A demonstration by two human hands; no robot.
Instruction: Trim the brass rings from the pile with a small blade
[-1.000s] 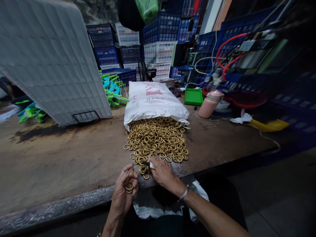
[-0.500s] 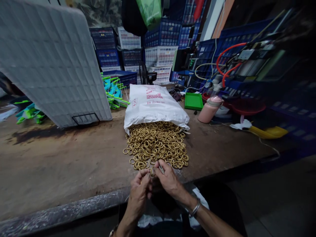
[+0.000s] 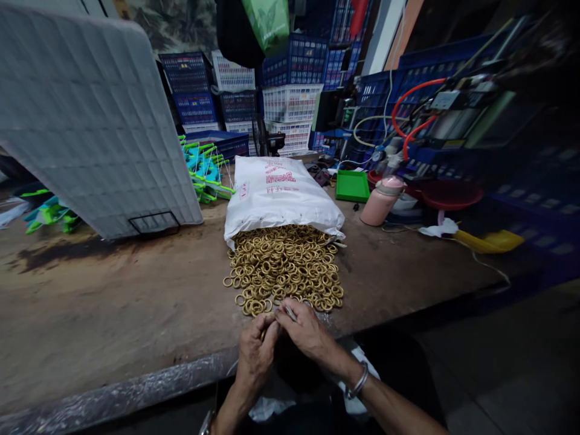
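Observation:
A heap of gold-coloured metal rings (image 3: 284, 269) spills from the open mouth of a white sack (image 3: 281, 190) lying on the brown workbench (image 3: 113, 308). Both hands meet at the bench's near edge, just below the heap. My left hand (image 3: 255, 356) is closed, its fingertips pinched against those of my right hand. My right hand (image 3: 306, 332) is closed too, and a small pale tool tip pokes out above its fingers. What sits between the fingertips is hidden. A metal bangle (image 3: 357, 383) rings the right wrist.
A large grey gridded panel (image 3: 90, 121) leans at the left. Behind it lie teal and green plastic parts (image 3: 206, 169). A green tray (image 3: 353, 185), a pink flask (image 3: 380, 200), a red bowl (image 3: 451, 194) and a yellow scoop (image 3: 492, 241) stand right of the sack. Blue and white crates (image 3: 290, 96) are stacked behind.
One second ago my hands were apart, the left holding a bunch of rings, the right at the heap. They have come together at the bench edge, and the bunch of rings no longer shows.

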